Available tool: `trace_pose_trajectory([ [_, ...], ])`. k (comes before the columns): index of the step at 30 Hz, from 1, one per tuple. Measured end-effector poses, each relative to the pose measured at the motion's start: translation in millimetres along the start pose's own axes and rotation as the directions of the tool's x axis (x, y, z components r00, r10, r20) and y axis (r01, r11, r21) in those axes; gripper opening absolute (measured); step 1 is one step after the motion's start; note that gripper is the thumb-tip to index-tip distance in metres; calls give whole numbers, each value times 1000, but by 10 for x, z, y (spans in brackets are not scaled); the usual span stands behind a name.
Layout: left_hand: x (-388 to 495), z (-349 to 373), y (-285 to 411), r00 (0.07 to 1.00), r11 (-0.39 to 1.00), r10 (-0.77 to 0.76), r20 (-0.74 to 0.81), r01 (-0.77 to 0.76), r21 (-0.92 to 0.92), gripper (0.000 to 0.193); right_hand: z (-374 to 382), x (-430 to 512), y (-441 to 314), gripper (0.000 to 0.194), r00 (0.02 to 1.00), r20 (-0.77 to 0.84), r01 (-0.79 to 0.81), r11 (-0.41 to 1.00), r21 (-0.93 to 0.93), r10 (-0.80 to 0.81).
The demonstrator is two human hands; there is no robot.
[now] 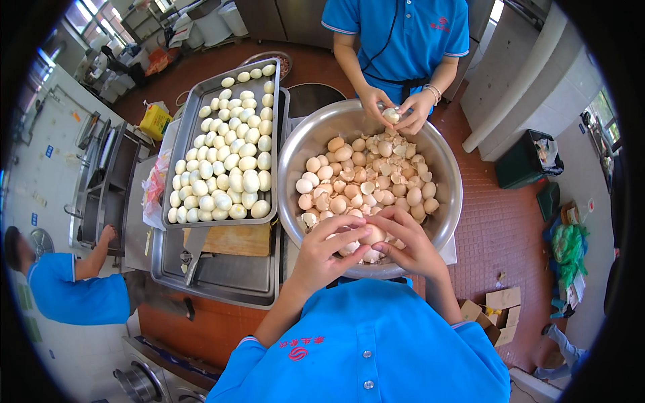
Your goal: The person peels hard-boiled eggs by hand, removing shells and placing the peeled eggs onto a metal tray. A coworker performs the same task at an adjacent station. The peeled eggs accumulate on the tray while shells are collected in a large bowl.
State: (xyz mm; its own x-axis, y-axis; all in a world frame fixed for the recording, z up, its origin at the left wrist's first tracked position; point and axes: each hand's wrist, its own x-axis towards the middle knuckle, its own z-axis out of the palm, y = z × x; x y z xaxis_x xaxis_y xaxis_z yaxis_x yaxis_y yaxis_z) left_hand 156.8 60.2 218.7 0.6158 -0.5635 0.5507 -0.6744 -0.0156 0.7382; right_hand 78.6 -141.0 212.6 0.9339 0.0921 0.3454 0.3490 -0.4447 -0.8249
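Between my left hand [325, 249] and my right hand [410, 244] is a brown egg [373, 234], gripped by the fingertips of both. It is held over the near side of a large stainless steel bowl [450, 166]. Whole brown eggs [338, 204] and broken eggshells [398, 151] fill the bowl. To the left, a metal tray [194, 108] carries many peeled eggs [232, 161]. Across the bowl, a co-worker's hands [410, 108] hold a partly peeled egg [391, 115]. My fingers cover part of my own egg.
Below the egg tray lie a wooden cutting board [237, 239] and a broad-bladed cleaver [195, 252] on a second metal tray [227, 277]. A yellow jug [155, 122] stands further left. Another person [75, 287] works at the left. Open cardboard boxes [496, 312] lie on the floor to the right.
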Motion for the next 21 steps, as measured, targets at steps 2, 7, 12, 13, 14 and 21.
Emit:
trace_pose_trajectory([
  [2, 5, -33, -8, 998, 999, 35, 42, -36, 18, 28, -35, -9, -30, 46, 999, 51, 8, 1000, 4, -8],
  [7, -16, -61, -10, 993, 992, 88, 79, -95, 85, 25, -77, -9, -66, 44, 997, 73, -32, 999, 32, 30],
  [12, -26, -37, 15, 991, 974, 132, 23, -134, 180, 21, -76, -5, -89, 43, 994, 89, -65, 996, 60, 60],
  [13, -24, -38, 17, 990, 968, 142, 20, -143, 209, 22, -73, -6, -92, 43, 994, 87, -71, 996, 58, 66],
  [14, -19, -33, 17, 986, 961, 164, 9, -162, 223, 22, -71, -5, -95, 43, 994, 86, -78, 995, 62, 73],
  [21, -37, -16, 27, 988, 960, 150, -26, -139, 245, 20, -58, 2, -109, 43, 995, 75, -67, 996, 65, 62],
])
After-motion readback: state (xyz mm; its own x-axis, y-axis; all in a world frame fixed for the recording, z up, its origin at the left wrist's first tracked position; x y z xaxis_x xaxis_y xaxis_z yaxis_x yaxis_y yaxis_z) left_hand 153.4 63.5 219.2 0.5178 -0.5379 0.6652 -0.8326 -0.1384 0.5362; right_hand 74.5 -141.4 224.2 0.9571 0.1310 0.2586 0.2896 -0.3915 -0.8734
